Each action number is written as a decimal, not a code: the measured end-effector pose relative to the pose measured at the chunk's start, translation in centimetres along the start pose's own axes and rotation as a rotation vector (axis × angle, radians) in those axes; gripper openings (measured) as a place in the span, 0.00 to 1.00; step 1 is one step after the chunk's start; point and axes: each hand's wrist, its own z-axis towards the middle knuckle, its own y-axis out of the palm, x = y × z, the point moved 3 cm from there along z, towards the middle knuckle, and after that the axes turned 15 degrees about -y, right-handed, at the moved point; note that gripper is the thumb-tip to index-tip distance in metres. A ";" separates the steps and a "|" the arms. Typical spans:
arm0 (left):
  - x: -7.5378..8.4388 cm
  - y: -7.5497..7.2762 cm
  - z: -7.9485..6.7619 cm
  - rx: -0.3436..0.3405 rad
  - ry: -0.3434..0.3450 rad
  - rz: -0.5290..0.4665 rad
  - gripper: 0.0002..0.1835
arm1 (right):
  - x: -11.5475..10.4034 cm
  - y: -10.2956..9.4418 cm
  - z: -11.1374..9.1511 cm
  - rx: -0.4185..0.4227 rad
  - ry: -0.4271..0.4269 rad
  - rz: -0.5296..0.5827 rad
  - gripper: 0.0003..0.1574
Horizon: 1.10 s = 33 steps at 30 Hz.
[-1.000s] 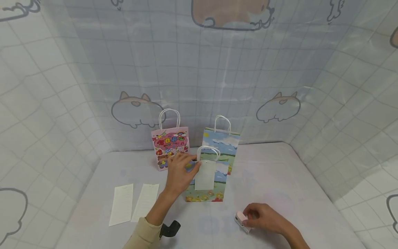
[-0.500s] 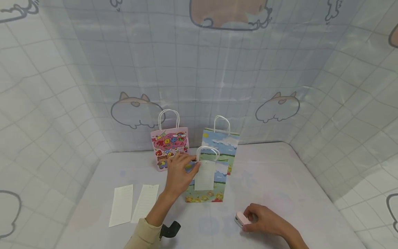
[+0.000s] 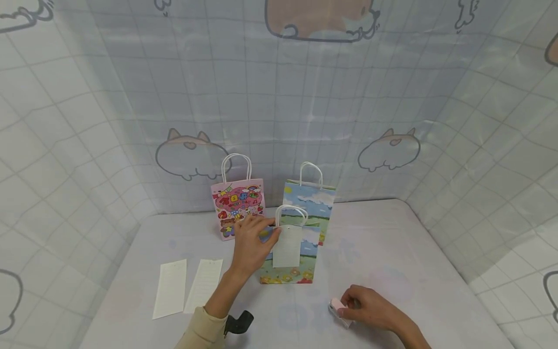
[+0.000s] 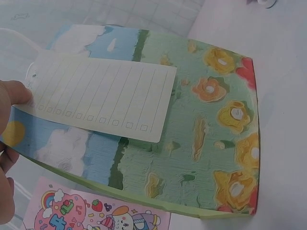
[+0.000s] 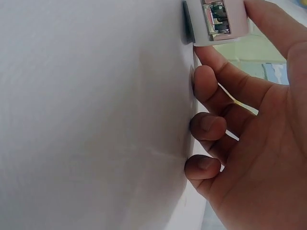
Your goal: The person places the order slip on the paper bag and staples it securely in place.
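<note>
My left hand (image 3: 253, 244) pinches the top left corner of a lined white paper slip (image 3: 286, 248) against the upper edge of a paper gift bag (image 3: 283, 275) printed with sky and flowers. In the left wrist view, the slip (image 4: 105, 96) lies over the bag's front (image 4: 192, 158), its thumb-side end by the white handle. Low on the right, my right hand (image 3: 370, 308) holds a small pink and white stapler (image 3: 342, 310) at the tabletop. The right wrist view has the stapler (image 5: 218, 21) between thumb and index finger, the other fingers curled with tips on the table.
Behind stand a pink cartoon gift bag (image 3: 240, 194) and a second sky-print bag (image 3: 309, 198). Two more lined slips (image 3: 170, 288) lie at left. A black curved object (image 3: 240, 322) is by my left wrist. A patterned cloth (image 3: 279, 106) encloses the back and sides.
My right thumb and fingers shift slightly on the stapler, which stays in almost the same place. The left hand, slip and bag keep still.
</note>
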 end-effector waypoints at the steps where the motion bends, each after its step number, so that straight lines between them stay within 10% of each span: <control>1: 0.0 0.0 0.0 -0.001 -0.002 -0.002 0.12 | 0.0 0.0 0.1 0.001 -0.008 -0.012 0.22; 33: -0.1 0.0 -0.2 -0.013 -0.018 -0.013 0.12 | -1.4 -0.6 1.3 -0.024 -0.090 0.096 0.24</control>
